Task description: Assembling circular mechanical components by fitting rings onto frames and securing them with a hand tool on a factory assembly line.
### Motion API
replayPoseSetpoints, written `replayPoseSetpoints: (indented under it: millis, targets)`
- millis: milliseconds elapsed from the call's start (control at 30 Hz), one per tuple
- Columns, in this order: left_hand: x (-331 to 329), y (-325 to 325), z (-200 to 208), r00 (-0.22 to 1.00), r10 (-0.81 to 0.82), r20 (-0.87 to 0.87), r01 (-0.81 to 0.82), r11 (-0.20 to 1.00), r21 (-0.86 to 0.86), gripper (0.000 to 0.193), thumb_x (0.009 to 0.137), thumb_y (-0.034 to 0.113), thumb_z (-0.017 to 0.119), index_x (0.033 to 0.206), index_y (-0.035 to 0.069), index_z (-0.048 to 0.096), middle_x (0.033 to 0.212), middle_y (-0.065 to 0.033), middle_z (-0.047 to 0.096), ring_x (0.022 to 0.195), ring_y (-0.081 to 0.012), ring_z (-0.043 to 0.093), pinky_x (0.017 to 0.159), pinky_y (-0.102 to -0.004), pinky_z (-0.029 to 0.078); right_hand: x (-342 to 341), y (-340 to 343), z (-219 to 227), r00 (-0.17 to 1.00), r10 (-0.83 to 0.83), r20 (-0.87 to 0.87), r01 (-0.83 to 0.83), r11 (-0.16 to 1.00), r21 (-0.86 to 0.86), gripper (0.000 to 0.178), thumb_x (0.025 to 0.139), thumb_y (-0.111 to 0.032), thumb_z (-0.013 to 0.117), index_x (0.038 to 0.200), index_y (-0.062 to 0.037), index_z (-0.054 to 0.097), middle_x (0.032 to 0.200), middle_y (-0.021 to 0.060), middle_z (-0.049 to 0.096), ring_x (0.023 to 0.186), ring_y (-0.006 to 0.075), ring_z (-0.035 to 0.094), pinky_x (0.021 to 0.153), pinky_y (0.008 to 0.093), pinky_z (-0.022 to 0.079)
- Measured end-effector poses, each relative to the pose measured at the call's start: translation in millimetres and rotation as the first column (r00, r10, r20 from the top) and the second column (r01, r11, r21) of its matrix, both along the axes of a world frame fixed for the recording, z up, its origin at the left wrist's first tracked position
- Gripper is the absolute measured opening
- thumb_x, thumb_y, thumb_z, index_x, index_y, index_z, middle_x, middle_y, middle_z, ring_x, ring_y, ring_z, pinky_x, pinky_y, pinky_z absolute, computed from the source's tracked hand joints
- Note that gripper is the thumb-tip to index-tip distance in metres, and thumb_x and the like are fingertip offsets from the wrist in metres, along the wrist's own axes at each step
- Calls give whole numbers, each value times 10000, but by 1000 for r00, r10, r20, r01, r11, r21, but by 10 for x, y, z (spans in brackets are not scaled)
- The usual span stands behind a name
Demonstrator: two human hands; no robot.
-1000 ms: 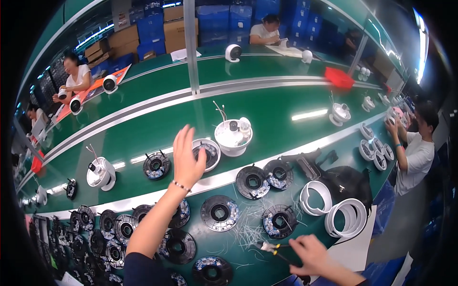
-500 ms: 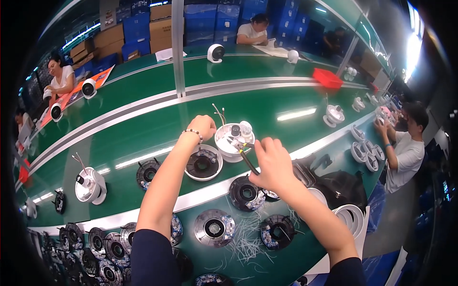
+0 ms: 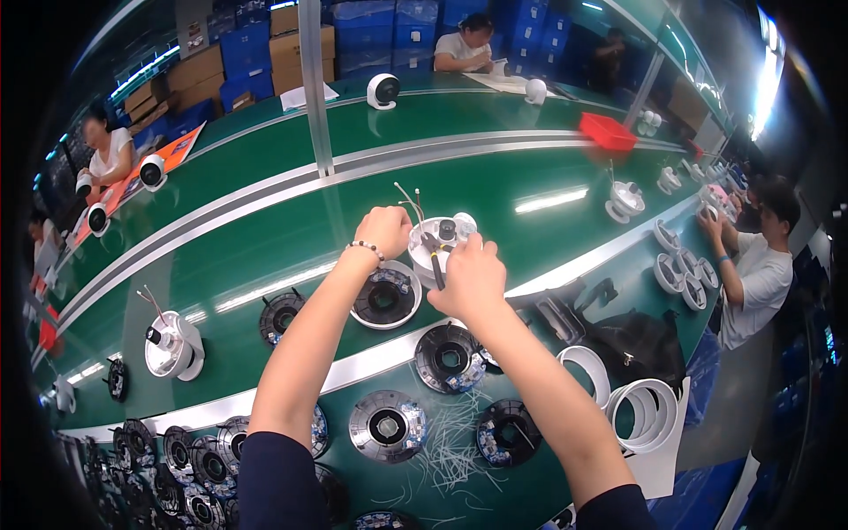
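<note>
Base: white base (image 3: pixel 422 267) stands open side up on the far surface (image 3: pixel 499 190), btwn your hands. Barrel (image 3: pixel 448 230) & wires (image 3: pixel 411 201) stick up from it.
Cutters: cutters (image 3: pixel 436 269) reach into the base; can't tell if the tips bite on anything.
R hand: your R hand (image 3: pixel 477 276) has its grip closed round the handles.
L hand: your L hand (image 3: pixel 385 232) is at the base's left edge by the wires, fingers curled in; can't tell if that grip has a wire.
Done: barrel looks seated, wires up & free, I'd judge. Clippings (image 3: pixel 455 446) on the near surface (image 3: pixel 375 484) suggest some cutting's done.
Left: cutters in the base, so trim prob. unfinished; no disc on it yet.
Disc: black disc (image 3: pixel 384 299) lies in a white bowl (image 3: pixel 389 326), just beside the base.
Spare discs: several round the clippings, e.g. one w/ blue boards (image 3: pixel 389 427); none fitted.
L unit: another open unit (image 3: pixel 172 346), well apart, wires up, no disc; looks abt same stage.
Collars: white collars (image 3: pixel 643 415), far R, unused.
</note>
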State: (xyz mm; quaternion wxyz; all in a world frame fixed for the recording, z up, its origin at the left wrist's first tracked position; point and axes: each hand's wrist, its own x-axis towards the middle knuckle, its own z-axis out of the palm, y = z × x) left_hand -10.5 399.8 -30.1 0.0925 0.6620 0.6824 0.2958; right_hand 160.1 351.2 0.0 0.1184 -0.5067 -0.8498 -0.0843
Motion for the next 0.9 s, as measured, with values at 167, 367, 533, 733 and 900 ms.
replayPoseSetpoints:
  millis: [167, 367, 533, 733, 900]
  targets:
    - [68, 5, 13, 999, -18, -33, 17, 1000, -21, 183, 728, 139, 488, 756, 42, 641, 800, -216, 610, 782, -375, 589, 743, -431, 477, 14, 93, 21, 999, -38, -17, 37, 998, -46, 523, 540, -319, 714, 864, 63, 563, 932, 141, 479, 874, 281, 507, 668, 336, 516]
    - [121, 73, -69, 1000, 8, 6, -8, 1000, -9, 190, 735, 148, 488, 770, 39, 640, 790, -224, 608, 774, -384, 589, 732, -437, 481, 98, 160, -94, 999, 3, -34, -3, 1000, -13, 519, 530, -273, 724, 897, 51, 550, 958, 136, 471, 886, 275, 501, 679, 342, 512]
    - [188, 127, -128, 999, 41, 34, -40, 999, -11, 189, 737, 145, 489, 773, 40, 641, 800, -230, 608, 773, -394, 590, 730, -445, 483, 183, 188, -160, 998, 23, -51, -21, 999, 27, 512, 541, -251, 717, 915, 49, 536, 956, 136, 473, 871, 283, 501, 676, 344, 507]
    - [305, 199, -122, 999, 34, 37, -34, 999, 3, 190, 741, 145, 487, 778, 33, 636, 801, -232, 608, 775, -390, 592, 730, -445, 484, 303, 154, -152, 997, -1, -79, 5, 998, 59, 489, 533, -237, 712, 889, 44, 530, 915, 137, 480, 852, 292, 501, 657, 349, 501]
    - [393, 256, -127, 1000, 12, 23, -12, 1000, -1, 187, 744, 147, 490, 769, 29, 633, 799, -230, 609, 778, -384, 594, 728, -442, 485, 382, 232, -202, 994, 19, -107, -9, 996, 88, 465, 525, -221, 707, 870, 33, 526, 910, 138, 477, 846, 297, 499, 647, 357, 500]
